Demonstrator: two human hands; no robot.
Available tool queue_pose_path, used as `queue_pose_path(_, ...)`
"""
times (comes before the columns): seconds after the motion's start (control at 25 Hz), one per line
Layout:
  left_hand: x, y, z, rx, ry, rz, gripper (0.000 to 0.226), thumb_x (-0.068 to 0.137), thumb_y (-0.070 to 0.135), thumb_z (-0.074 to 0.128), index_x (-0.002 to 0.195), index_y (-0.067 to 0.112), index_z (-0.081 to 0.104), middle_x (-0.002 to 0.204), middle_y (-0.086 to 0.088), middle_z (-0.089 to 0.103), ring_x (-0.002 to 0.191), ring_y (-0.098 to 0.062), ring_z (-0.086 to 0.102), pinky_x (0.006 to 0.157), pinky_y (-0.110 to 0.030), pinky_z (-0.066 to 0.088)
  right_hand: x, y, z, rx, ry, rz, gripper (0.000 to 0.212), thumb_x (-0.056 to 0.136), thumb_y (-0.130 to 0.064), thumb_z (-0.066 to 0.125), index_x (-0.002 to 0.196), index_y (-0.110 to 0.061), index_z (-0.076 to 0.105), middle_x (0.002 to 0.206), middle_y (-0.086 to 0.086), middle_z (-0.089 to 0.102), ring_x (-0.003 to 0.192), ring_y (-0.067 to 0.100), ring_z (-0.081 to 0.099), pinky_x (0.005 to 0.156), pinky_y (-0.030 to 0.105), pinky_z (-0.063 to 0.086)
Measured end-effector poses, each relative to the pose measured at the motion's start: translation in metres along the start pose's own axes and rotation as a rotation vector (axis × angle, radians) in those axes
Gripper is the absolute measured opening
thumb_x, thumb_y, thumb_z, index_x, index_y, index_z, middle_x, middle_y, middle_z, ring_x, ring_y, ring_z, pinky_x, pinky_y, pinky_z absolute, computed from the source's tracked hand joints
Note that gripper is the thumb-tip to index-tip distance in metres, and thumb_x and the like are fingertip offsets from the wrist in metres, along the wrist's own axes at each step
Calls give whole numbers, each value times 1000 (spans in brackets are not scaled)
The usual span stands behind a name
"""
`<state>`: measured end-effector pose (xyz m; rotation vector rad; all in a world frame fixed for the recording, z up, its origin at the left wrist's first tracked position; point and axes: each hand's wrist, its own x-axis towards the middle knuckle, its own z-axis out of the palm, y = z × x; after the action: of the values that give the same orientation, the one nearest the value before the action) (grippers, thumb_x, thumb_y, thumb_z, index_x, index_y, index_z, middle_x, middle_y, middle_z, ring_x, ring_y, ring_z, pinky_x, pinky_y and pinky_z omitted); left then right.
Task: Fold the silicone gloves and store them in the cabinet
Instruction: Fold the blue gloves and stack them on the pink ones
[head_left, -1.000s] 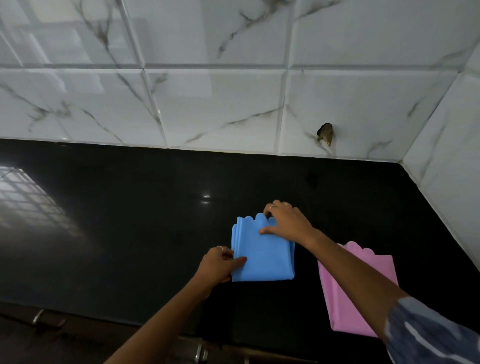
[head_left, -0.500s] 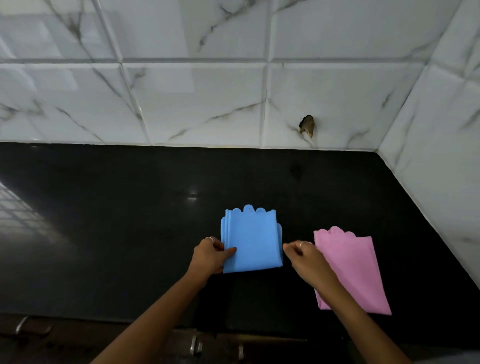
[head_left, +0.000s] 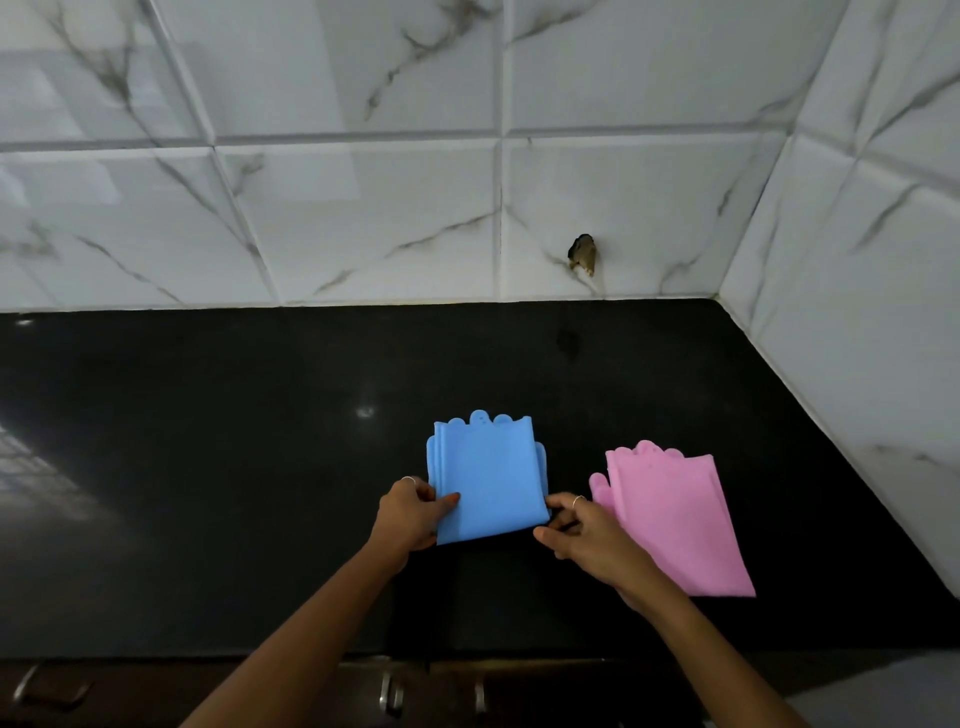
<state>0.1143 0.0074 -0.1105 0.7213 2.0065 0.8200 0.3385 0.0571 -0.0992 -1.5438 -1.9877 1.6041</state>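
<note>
A folded blue silicone glove (head_left: 488, 478) lies flat on the black countertop (head_left: 208, 441), its scalloped cuff pointing toward the wall. My left hand (head_left: 410, 512) pinches its lower left corner, thumb on top. My right hand (head_left: 582, 535) pinches the lower right corner with thumb and forefinger. A pink silicone glove (head_left: 675, 525) lies folded just to the right; my right hand covers part of its left edge. Cabinet doors with metal handles (head_left: 395, 693) show below the counter's front edge.
White marble-patterned tiles form the back wall (head_left: 363, 218) and the right wall (head_left: 857, 338), which meet at a corner. A small brown broken spot (head_left: 584, 252) marks the back wall. Another handle (head_left: 26, 686) sits at the lower left.
My right hand left the top of the blue glove, drew back toward me and took its lower right corner. The left hand kept its hold. The pink glove stayed put.
</note>
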Motion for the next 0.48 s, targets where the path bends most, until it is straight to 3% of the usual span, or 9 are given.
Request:
queue_pose_path(0.2,-2,1,2,54,5,27,20,89,32,64,90,15,54,89,-1,56,75,-12,58,48,-21,50,2,-1,3,-14,53,2,24,91,-34,59,113,-24,58,97,-7,65,85,9,64,68,16,49)
queue_pose_path(0.36,-3,4,3,87,2,12,18,90,32,62,94,17,54,91,-1,55,76,-13,58,58,-24,57,3,0,8,122,154,91,6,90,-26,62,90,-20,63,80,0,67,70,11,65,58,17,52)
queue_pose_path(0.48,-4,6,4,74,8,-11,19,90,31,63,94,14,54,90,-2,54,72,-13,58,56,-24,56,6,-6,12,242,230,185,10,85,-20,69,78,-15,64,75,6,68,63,13,66,51,18,53)
